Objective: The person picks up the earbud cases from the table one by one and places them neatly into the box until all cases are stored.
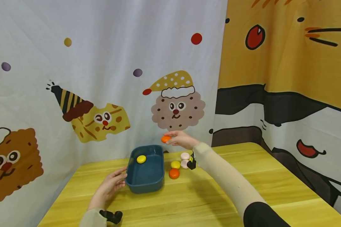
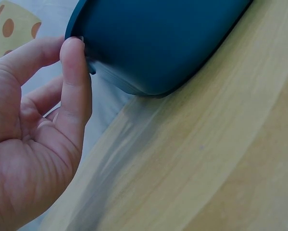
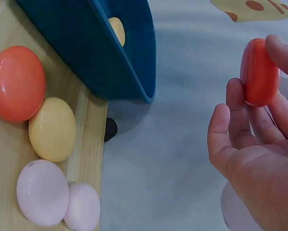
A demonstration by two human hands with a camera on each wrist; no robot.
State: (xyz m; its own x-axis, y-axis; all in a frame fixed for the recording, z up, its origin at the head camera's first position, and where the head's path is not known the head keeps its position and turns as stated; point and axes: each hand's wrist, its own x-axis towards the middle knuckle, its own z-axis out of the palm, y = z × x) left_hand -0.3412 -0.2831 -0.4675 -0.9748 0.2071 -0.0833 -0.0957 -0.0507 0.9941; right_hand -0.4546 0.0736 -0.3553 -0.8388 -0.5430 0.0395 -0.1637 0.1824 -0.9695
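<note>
My right hand (image 1: 182, 139) pinches a glossy orange rounded disc (image 1: 166, 139) between thumb and fingers, up above the table and to the right of a dark blue box (image 1: 146, 188). In the right wrist view the held disc (image 3: 260, 72) stands on edge. With its fingertips, my left hand (image 1: 111, 184) holds the box's left rim; the left wrist view shows the thumb and fingers (image 2: 75, 62) at that rim. Inside the box lies a yellow disc (image 1: 141, 159). On the table just right of it are another orange disc (image 1: 174, 173), a yellow one (image 1: 175, 164) and two pale pink ones (image 1: 184, 156).
The box stands on a yellow wood-grain table (image 1: 184, 201), near its back edge. Behind it hangs a white curtain (image 1: 108, 63) printed with cartoon figures, and an orange cartoon curtain (image 1: 244, 69) hangs at the right.
</note>
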